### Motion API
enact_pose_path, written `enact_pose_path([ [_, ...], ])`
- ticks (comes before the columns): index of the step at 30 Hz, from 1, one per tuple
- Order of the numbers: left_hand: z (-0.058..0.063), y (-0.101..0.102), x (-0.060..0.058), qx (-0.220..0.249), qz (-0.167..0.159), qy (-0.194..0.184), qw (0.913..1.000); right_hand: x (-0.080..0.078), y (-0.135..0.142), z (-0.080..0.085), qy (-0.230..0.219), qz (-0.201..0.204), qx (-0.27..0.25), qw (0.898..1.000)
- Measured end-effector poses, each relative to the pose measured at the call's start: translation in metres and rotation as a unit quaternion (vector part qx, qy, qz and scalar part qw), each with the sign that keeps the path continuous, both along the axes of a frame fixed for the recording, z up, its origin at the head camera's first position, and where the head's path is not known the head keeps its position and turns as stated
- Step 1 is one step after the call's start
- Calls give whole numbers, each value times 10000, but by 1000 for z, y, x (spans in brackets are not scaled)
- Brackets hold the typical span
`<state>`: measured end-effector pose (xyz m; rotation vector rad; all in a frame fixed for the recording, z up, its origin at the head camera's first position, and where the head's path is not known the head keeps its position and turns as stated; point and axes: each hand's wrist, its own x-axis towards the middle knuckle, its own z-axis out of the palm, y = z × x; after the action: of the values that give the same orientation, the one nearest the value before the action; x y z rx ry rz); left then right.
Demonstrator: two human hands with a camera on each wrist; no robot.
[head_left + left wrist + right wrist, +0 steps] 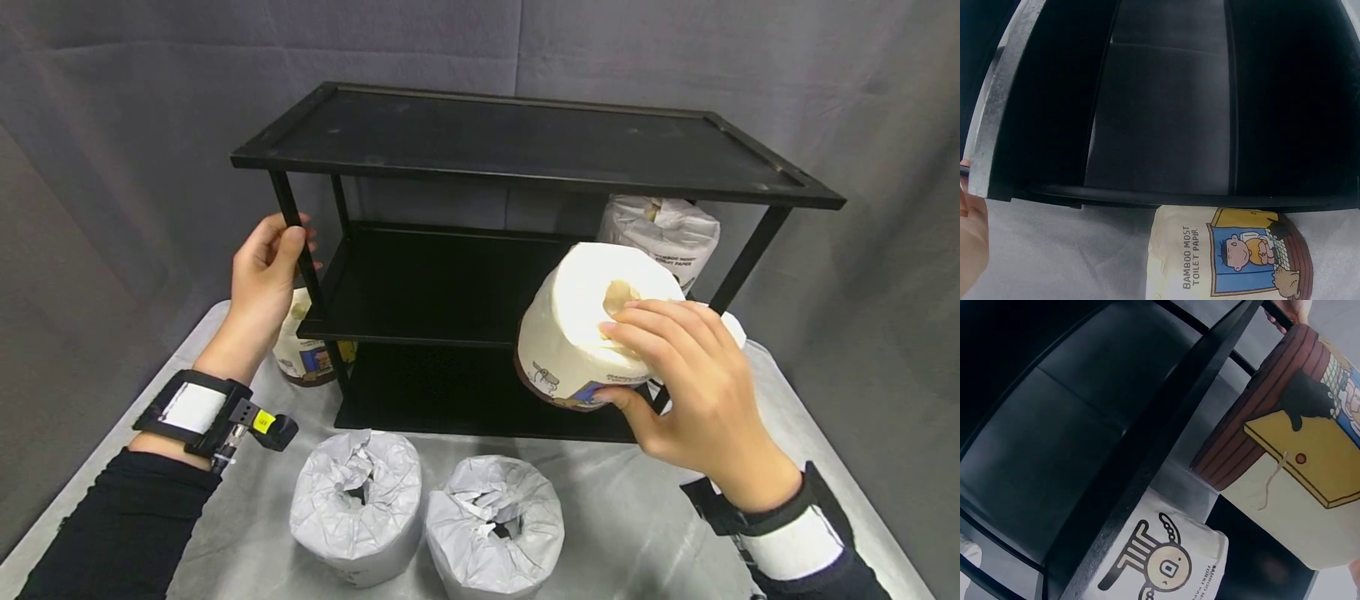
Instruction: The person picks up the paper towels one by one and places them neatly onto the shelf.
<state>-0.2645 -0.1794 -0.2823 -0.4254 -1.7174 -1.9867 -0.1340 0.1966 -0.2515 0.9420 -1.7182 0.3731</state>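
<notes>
A black shelf rack (420, 287) stands in the middle of the head view. My left hand (262, 262) grips its left front post, the thumb in front and fingertips showing past the post. In my right hand (690, 392) is a cream toilet paper roll (558, 312), tilted, before the rack's right side. The fingers lie over its top by the core hole, with the thumb at its lower side. The right wrist view shows this roll's printed side (1297, 450), with a yellow door and a black cat. Part of the rack's right end is hidden behind hand and roll.
Two white-wrapped rolls, one on the left (356, 504) and one on the right (495, 525), stand on the grey-covered table in front. Another wrapped roll (667, 242) is at the rack's right. A cream printed roll (1229, 256) stands beside the rack's left end.
</notes>
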Motion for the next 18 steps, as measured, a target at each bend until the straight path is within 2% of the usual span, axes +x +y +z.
enact_pose_path([
  [9,0,0,1,-43,-15,-5,10000,-13,1,-2,-337,-77,212,9992],
  [18,0,0,1,-57,-3,-3,10000,-19,-2,0,-566,-100,507,9971],
])
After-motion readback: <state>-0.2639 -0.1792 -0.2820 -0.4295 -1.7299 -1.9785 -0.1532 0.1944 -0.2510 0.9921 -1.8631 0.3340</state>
